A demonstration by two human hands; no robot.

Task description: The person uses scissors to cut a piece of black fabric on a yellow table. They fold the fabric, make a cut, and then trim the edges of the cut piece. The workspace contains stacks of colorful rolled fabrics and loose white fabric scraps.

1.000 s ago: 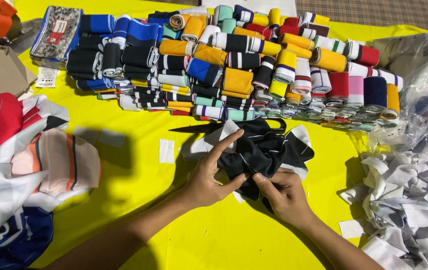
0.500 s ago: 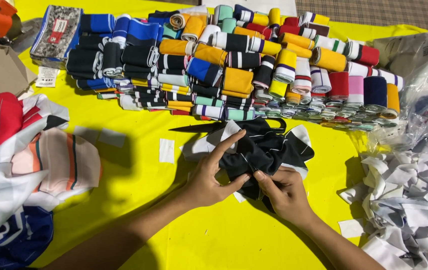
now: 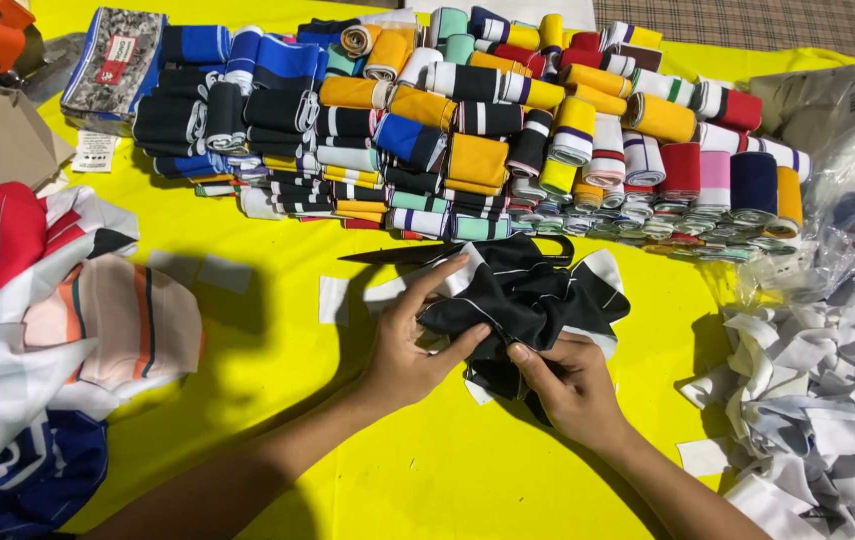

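Your hands meet on a crumpled black fabric bundle (image 3: 527, 300) lying on the yellow table cover (image 3: 427, 480), just right of the middle of the view. The cloth is soft and matte, heaped in loose folds, with thin white stripes across it and white pieces poking out at its 3 o'clock and 9 o'clock edges.

Your left hand (image 3: 409, 345) comes in from 7 o'clock, forearm flat on the cover. Its index finger stretches up along the bundle's left edge toward 1 o'clock, the thumb presses into the lower folds, and the cloth is pinched between them; the other fingers are curled under, half closed. Your right hand (image 3: 569, 385) comes in from 5 o'clock, knuckles up, fingers bent tight, thumb and forefinger nipping a fold at the bundle's underside.

At 12 o'clock of the bundle, touching its top edge, lies a pair of dark scissors (image 3: 417, 252), blades pointing to 9 o'clock. Beyond them sits a wide stack of ribbed knit rolls (image 3: 467, 140), tightly wound, in orange, yellow, navy, black, red and teal, many striped. At 3 o'clock a loose heap of white strips (image 3: 827, 390) lies under crinkled clear plastic bags (image 3: 837, 170). At 9 o'clock lies a pile of smooth printed garments (image 3: 37, 290) in red, white, peach and blue.
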